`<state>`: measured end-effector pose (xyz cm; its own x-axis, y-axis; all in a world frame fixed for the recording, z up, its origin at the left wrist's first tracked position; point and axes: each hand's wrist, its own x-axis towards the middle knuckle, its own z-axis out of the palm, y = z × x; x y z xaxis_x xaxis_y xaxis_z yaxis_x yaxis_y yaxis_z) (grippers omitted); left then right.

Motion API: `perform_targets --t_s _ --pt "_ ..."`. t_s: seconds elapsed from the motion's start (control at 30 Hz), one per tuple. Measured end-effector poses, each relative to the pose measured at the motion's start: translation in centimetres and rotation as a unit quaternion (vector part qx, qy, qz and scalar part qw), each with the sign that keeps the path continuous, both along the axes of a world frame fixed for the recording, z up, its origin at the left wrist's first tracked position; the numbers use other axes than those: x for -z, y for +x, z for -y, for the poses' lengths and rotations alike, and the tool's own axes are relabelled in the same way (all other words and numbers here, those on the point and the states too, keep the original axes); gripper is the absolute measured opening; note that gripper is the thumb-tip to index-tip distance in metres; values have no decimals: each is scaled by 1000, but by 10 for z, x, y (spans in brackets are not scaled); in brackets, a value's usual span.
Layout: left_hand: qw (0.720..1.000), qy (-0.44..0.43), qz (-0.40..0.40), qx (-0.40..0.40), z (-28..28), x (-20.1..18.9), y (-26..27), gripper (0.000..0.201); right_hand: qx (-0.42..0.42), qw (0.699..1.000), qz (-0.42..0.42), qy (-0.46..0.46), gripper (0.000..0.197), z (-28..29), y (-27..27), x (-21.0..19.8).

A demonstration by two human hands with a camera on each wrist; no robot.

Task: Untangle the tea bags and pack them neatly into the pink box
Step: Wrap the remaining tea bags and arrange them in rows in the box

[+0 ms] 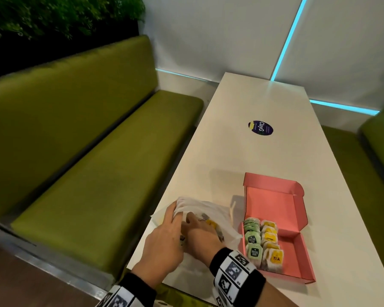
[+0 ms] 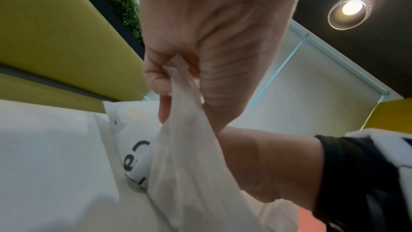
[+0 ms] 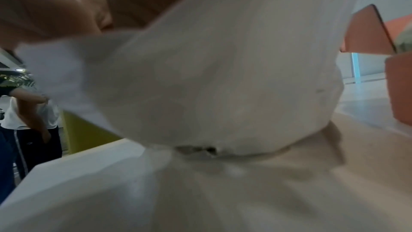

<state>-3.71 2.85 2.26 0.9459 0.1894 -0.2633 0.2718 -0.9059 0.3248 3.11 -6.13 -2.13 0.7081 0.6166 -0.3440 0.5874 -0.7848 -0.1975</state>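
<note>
1. Your thin, translucent plastic bag lies crumpled just left of the pink box.
2. That box looks like matt cardboard.
3. The table under it is smooth, glossy white.

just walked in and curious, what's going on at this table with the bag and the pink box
A person is packing tea bags into an open pink box on a white table. Two neat rows already sit in it, green tea bags beside yellow tea bags, with room left over. Right now the left hand pinches a fold of a thin white plastic bag next to the box, while the right hand reaches into it, where more tea bags show through.
</note>
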Motion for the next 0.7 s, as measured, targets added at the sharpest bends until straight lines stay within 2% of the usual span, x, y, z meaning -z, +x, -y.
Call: perform_targets --t_s 0.13,0.3,0.43,0.6,0.7 --pt "1000 1 -8 -3 0 2 0 59 21 997 18 71 33 6 -1 -6" --pt "1000 -6 11 -10 2 8 4 68 51 986 10 162 31 15 -2 -17" --pt "1000 -6 14 -18 2 13 6 69 66 966 0 251 41 32 -8 -33" --pt "1000 20 6 -15 6 14 6 72 135 916 -62 373 41 62 -14 -59" --pt "1000 24 16 -7 7 16 5 70 207 847 -159 462 46 80 -17 -71"
